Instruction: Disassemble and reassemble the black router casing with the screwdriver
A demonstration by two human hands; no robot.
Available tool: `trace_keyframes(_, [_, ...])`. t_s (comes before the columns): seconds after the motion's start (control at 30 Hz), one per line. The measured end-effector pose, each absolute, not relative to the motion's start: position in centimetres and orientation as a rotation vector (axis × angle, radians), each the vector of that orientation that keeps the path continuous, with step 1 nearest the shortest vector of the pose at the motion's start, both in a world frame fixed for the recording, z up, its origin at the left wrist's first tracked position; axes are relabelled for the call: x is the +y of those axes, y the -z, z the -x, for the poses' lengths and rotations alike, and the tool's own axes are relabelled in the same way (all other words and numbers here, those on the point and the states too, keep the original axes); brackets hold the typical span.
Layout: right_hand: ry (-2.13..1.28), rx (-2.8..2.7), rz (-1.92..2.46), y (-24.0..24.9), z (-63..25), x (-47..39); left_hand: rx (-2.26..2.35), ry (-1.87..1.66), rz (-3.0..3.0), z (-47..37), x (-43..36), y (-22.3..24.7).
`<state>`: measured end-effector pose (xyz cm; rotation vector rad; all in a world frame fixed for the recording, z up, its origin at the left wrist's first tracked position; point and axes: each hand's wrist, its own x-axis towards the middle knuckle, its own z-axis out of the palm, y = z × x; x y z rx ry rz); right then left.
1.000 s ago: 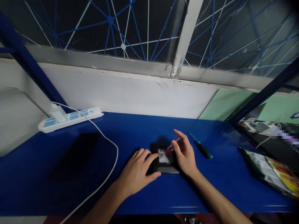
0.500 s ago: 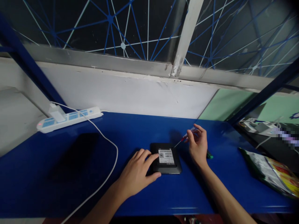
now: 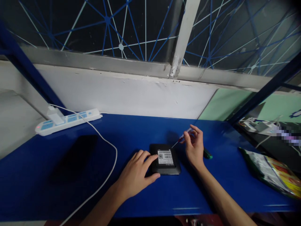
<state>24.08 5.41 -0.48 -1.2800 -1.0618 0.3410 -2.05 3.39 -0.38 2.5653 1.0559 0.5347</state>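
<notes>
The right hand (image 3: 194, 151) pinches a slim screwdriver with a clear-and-red handle (image 3: 182, 138), its metal tip at the far right corner of a flat, square black plastic device (image 3: 165, 169); whether it touches, I cannot tell. The left hand (image 3: 134, 172), fingers spread and grasping nothing, rests on the device's left side. The device lies label-up on a glossy blue tabletop (image 3: 131, 131), left of a green-and-black screwdriver handle (image 3: 208, 153)
</notes>
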Motion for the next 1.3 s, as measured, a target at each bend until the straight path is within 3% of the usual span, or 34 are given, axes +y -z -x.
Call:
trace_keyframes(0.57, [-0.472, -1.002, 1.180, -1.0, -23.5, 4.8, 1.063, -0.554, -2.572, 2.0, 3.5, 0.6])
trace_keyframes(0.87, [-0.247, -1.006, 1.229, -0.6, -24.0, 5.1, 1.065, -0.546, -2.565, 2.0, 3.4, 0.4])
trace_keyframes(1.3, [-0.471, -1.034, 1.250, -0.8, -23.3, 4.7, 1.062, -0.535, -2.554, 1.9, 3.3, 0.1])
